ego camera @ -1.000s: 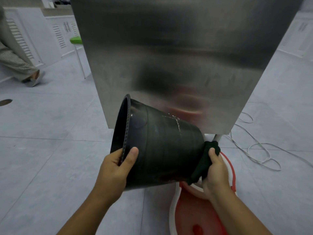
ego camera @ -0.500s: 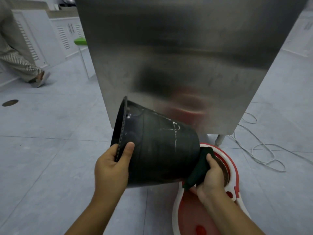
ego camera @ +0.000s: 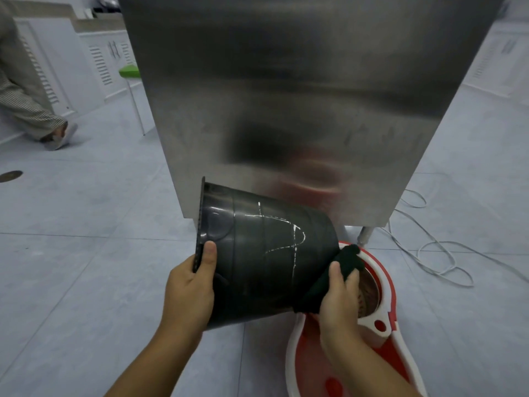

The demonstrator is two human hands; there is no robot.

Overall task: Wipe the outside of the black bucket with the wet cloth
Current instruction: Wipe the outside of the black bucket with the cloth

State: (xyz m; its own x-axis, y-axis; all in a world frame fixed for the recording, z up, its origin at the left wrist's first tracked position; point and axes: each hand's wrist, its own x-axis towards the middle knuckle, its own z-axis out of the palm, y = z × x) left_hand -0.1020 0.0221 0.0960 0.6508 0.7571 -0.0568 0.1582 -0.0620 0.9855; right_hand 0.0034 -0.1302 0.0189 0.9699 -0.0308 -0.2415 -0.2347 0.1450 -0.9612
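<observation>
The black bucket (ego camera: pixel 266 259) is held on its side in the air, rim to the left and base to the right, with the left hand (ego camera: pixel 190 293) clamped on the rim, thumb over the outer wall, and the right hand (ego camera: pixel 340 299) pressing the dark cloth (ego camera: pixel 332 279) against the base edge. White streaks mark the upper wall. A steel cabinet (ego camera: pixel 300 96) stands just behind, a red and white mop bucket (ego camera: pixel 383 319) sits below the right hand, and open floor (ego camera: pixel 86 267) lies to the left.

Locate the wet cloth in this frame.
Head view, lower right of centre: the cloth is in the right hand, pressed against the bucket base, above the red mop bucket.
</observation>
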